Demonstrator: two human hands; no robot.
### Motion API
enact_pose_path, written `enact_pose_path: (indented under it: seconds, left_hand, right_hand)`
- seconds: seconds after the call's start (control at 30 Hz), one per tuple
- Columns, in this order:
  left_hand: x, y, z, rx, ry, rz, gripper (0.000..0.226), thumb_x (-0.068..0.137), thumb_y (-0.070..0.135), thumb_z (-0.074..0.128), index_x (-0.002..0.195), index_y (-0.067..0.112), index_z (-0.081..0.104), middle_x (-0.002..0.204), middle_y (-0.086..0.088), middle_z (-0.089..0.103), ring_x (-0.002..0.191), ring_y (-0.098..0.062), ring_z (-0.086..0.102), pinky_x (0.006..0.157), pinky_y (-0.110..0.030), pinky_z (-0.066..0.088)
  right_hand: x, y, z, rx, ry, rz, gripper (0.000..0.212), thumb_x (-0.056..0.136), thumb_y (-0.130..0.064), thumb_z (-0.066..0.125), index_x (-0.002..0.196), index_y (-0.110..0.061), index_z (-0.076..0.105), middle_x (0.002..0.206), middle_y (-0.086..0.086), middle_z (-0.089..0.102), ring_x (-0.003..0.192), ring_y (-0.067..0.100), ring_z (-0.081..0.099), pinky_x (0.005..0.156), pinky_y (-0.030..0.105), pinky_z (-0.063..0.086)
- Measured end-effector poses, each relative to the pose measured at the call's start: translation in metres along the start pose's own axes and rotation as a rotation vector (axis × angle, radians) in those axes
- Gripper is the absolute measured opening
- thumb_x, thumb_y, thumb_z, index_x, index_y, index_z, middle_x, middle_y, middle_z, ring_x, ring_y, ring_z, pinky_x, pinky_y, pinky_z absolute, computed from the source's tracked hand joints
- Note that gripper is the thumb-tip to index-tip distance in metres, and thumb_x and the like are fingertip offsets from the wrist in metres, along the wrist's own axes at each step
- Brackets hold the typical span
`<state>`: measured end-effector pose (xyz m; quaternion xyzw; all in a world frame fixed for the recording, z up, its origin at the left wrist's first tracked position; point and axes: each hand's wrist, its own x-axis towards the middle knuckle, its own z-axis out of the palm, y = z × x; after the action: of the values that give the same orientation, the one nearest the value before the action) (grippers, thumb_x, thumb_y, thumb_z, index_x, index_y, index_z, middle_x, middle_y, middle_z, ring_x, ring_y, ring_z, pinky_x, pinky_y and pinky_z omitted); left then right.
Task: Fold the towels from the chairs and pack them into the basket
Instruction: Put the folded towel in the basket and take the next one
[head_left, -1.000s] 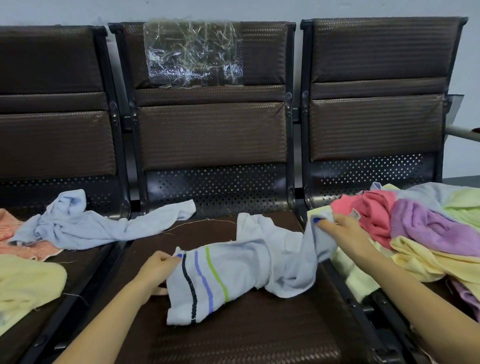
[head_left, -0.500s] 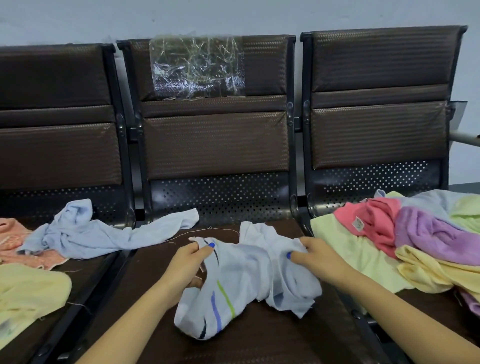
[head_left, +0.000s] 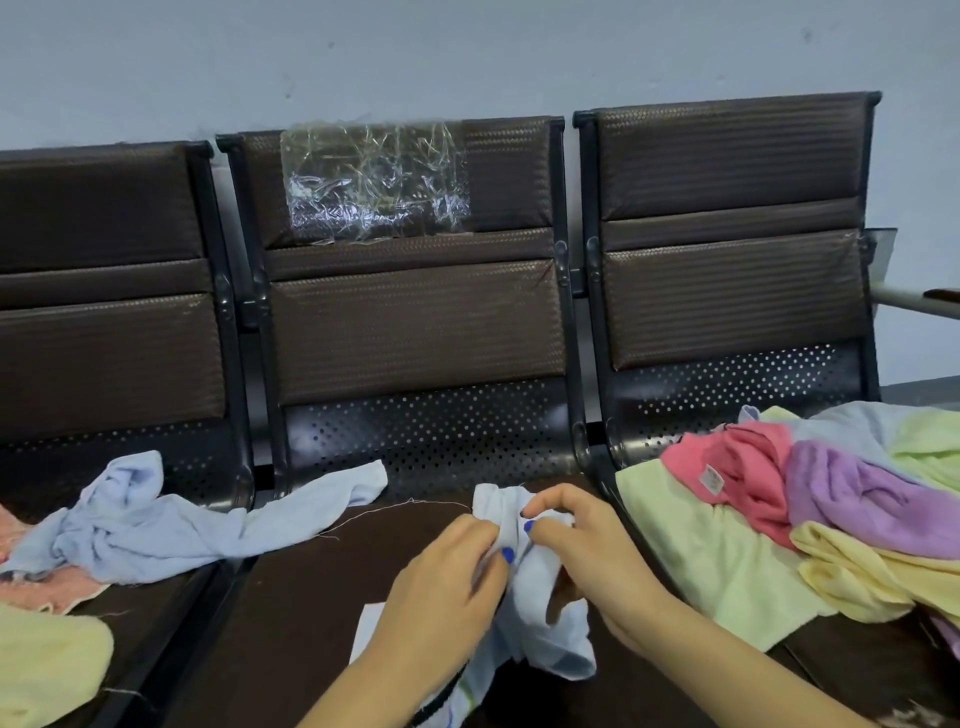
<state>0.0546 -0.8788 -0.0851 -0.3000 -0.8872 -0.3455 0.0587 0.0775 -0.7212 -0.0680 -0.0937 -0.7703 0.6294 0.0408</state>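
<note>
Towel (head_left: 540, 613) now bunched between fingers (head_left: 524, 525)

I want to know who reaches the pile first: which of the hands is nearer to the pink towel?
Right. The right hand is on the middle seat, just left of the pink towel; the left hand is farther left.

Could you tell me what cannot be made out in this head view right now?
- Basket: nowhere in view.
- Striped towel: its stripes mostly hidden under the left hand and wrist; right hand covers its upper edge.
- Peach towel: cut by the left edge, partly under the blue towel.
- Purple towel: cut by the right edge.
</note>
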Motion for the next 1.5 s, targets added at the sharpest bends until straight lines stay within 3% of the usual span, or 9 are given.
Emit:
enact_pose_path:
  seconds: [0.23,0.33,0.4,0.53,0.7,0.9,1.0,1.1,1.5]
  left_hand:
    - [0.004,-0.012,-0.001,-0.010,0.065,0.046,0.047,0.085,0.055,0.028,0.083,0.018,0.056,0.083,0.011,0.051,0.084,-0.007,0.047,0.074,-0.031,0.042]
    - [0.007,-0.016,-0.007,-0.074,0.151,0.030,0.029,0.093,0.040,0.047,0.087,0.017,0.063,0.081,0.010,0.056,0.080,-0.008,0.051,0.069,-0.024,0.042]
    - [0.009,-0.018,-0.009,-0.127,0.181,0.009,0.013,0.094,0.022,0.057,0.085,0.019,0.065,0.078,0.010,0.057,0.077,-0.008,0.055,0.066,-0.022,0.044]
    - [0.008,-0.022,-0.007,-0.160,0.120,0.012,0.011,0.095,0.018,0.057,0.090,0.022,0.066,0.084,0.012,0.062,0.081,-0.008,0.060,0.072,-0.032,0.049]
    - [0.008,-0.015,-0.003,-0.282,0.064,0.009,0.021,0.094,0.027,0.048,0.098,0.017,0.066,0.088,0.005,0.066,0.082,-0.016,0.062,0.074,-0.040,0.049]
    - [0.009,-0.022,-0.003,-0.279,-0.024,-0.042,0.015,0.097,0.012,0.050,0.097,0.017,0.064,0.089,-0.003,0.066,0.083,-0.024,0.061,0.077,-0.050,0.047]
    - [0.008,-0.018,-0.004,-0.300,-0.051,-0.050,0.021,0.096,0.008,0.050,0.098,0.020,0.066,0.090,0.002,0.067,0.086,-0.020,0.062,0.078,-0.045,0.049]
    - [0.007,-0.018,-0.004,-0.312,-0.044,-0.057,0.020,0.091,0.010,0.052,0.095,0.022,0.068,0.088,0.001,0.066,0.084,-0.021,0.061,0.077,-0.047,0.049]
    - [0.003,-0.013,-0.002,-0.203,0.060,-0.042,0.008,0.092,0.043,0.053,0.097,0.040,0.048,0.104,0.022,0.056,0.097,-0.001,0.058,0.075,-0.040,0.053]
  right_hand:
    - [0.001,-0.009,0.002,0.307,-0.215,0.161,0.006,0.085,0.000,0.051,0.086,-0.005,0.054,0.058,0.005,0.053,0.048,0.017,0.057,0.057,0.037,0.054]
    - [0.001,-0.012,-0.001,0.427,-0.332,0.186,0.028,0.064,0.001,0.048,0.091,-0.005,0.052,0.069,0.010,0.065,0.068,0.026,0.068,0.069,0.040,0.055]
    - [0.004,-0.011,-0.002,0.416,-0.332,0.166,0.019,0.079,0.008,0.052,0.092,-0.005,0.050,0.082,0.014,0.070,0.081,0.027,0.070,0.076,0.040,0.055]
    - [0.006,-0.001,-0.003,0.124,-0.308,-0.010,0.004,0.096,-0.006,0.051,0.092,-0.006,0.053,0.079,0.007,0.071,0.074,0.017,0.069,0.072,0.030,0.056]
    - [0.008,0.004,-0.007,-0.285,-0.140,-0.324,0.012,0.087,-0.015,0.067,0.083,-0.027,0.069,0.088,-0.006,0.058,0.082,0.003,0.055,0.073,0.015,0.046]
    - [0.011,0.006,-0.009,-0.258,-0.197,-0.362,0.016,0.090,-0.012,0.063,0.089,-0.027,0.071,0.128,-0.026,0.043,0.120,-0.021,0.033,0.093,-0.001,0.027]
    - [0.010,0.005,-0.006,-0.180,-0.254,-0.364,0.020,0.089,-0.009,0.063,0.087,-0.027,0.071,0.114,-0.025,0.060,0.120,-0.015,0.042,0.099,0.009,0.032]
    - [0.009,0.003,-0.005,-0.057,-0.303,-0.373,0.025,0.087,-0.002,0.065,0.086,-0.025,0.073,0.093,-0.010,0.072,0.097,0.004,0.064,0.087,0.020,0.048]
    - [0.011,0.005,-0.009,0.038,-0.145,-0.280,0.030,0.078,0.004,0.072,0.093,-0.021,0.067,0.073,-0.004,0.072,0.075,0.006,0.068,0.073,0.018,0.051]
